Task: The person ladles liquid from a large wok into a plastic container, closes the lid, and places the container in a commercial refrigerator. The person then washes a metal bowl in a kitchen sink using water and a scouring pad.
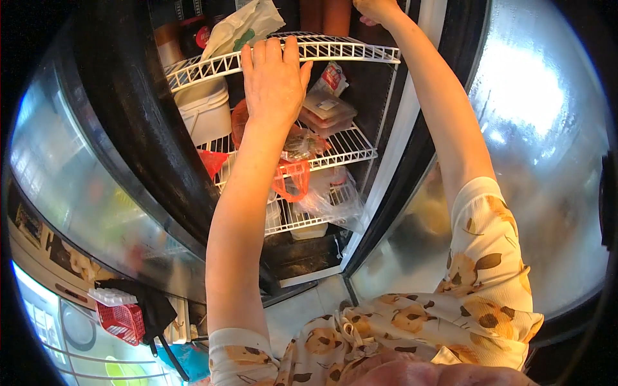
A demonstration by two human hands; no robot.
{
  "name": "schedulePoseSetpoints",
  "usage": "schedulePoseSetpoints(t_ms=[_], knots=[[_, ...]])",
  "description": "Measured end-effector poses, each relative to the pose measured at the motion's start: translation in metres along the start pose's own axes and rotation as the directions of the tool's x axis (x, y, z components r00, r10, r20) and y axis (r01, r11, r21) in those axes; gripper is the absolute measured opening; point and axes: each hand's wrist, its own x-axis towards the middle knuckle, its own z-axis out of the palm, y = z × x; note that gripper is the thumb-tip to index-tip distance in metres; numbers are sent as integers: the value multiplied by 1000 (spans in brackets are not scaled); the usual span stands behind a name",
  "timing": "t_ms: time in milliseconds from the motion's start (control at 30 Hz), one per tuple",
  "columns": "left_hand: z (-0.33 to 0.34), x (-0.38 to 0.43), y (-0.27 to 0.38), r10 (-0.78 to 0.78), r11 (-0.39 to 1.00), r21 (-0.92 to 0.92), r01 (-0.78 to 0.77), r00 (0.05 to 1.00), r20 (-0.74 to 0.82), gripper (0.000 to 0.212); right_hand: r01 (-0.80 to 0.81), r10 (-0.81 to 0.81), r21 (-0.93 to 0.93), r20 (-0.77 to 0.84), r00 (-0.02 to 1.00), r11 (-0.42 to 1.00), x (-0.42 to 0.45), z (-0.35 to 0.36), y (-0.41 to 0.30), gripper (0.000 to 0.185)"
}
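Note:
My left hand (276, 79) lies on the front rail of the upper white wire shelf (355, 52) in an open glass-door refrigerator, its fingers hooked over the rail and the thumb apart. My right hand (379, 10) reaches to the back right above that shelf, near a brownish-orange cylindrical container (336, 18). The top edge of the view cuts it off, so what its fingers hold is hidden. Left of my left hand, a crumpled pale plastic bag (246, 26) with a green mark stands on the shelf, beside a jar with a red label (203, 36).
The middle shelf (359, 140) bears a white lidded bucket (205, 108), stacked clear plastic boxes (328, 108) and bagged food (304, 143). A red bag handle (297, 181) hangs from it. Fogged glass doors (531, 120) flank the opening. A red basket (120, 321) is at lower left.

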Motion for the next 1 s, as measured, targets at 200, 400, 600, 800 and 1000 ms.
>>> schedulePoseSetpoints(t_ms=[200, 400, 600, 800, 1000], knots=[[19, 7, -5, -18, 997, -74, 6, 985, -171, 40, 23, -36, -157, -78, 996, 987, 66, 47, 17, 33], [29, 1, -14, -61, 983, -183, 14, 965, -253, 37, -7, 8, -228, 3, 1000, 974, 111, 68, 25, 44], [36, 6, -14, -93, 971, -236, 30, 961, -260, 40, 2, 15, -284, 55, 998, 959, 145, 77, 34, 48], [33, 5, -18, -98, 964, -262, 41, 974, -206, 46, 0, 33, -257, 126, 991, 966, 136, 84, 33, 58], [27, 4, -19, -114, 945, -321, 58, 980, -162, 47, 7, 26, -206, 156, 987, 979, 123, 94, 28, 67]])
